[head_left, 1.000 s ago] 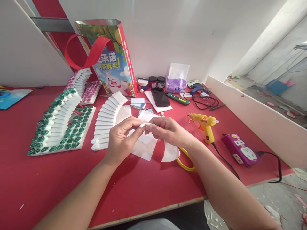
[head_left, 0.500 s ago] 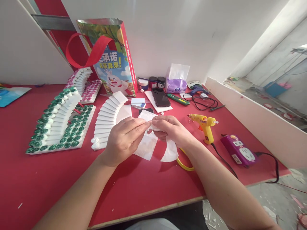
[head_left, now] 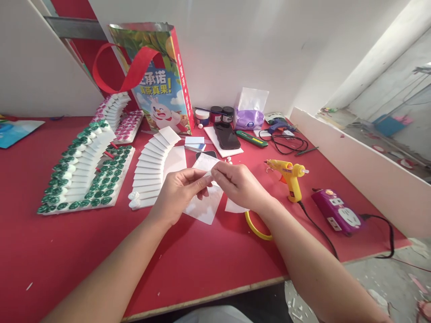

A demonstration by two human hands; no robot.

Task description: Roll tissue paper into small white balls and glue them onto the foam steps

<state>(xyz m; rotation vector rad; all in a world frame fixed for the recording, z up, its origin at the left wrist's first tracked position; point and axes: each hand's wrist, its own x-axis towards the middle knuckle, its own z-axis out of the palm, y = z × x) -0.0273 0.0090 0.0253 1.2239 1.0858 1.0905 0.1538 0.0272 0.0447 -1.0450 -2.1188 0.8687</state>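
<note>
My left hand (head_left: pixel 180 190) and my right hand (head_left: pixel 237 181) meet over the middle of the red table, fingertips pinched on a small piece of white tissue (head_left: pixel 210 174), mostly hidden by the fingers. Beneath and beyond them lie white paper sheets (head_left: pixel 205 206). Another white piece (head_left: pixel 234 206) shows below my right hand, next to a yellow ring (head_left: pixel 257 229) partly covered by my right wrist. Left of my hands stands a curved fan of white steps (head_left: pixel 150 172), with two white rosettes (head_left: pixel 134 198) at its near end.
A green-and-white stepped model (head_left: pixel 81 170) is at left, a colourful bag (head_left: pixel 158 85) behind. At right are a yellow glue gun (head_left: pixel 286 172) and purple power strip (head_left: pixel 338 211). A phone (head_left: pixel 226 136), green cutter (head_left: pixel 251 138), jars (head_left: pixel 222 115) and tissue pack (head_left: pixel 249 117) stand farther back.
My left hand has turned, its fingers now curled beneath the thumb. The white tissue that hung under my right hand is less visible, and the view has shifted slightly.
</note>
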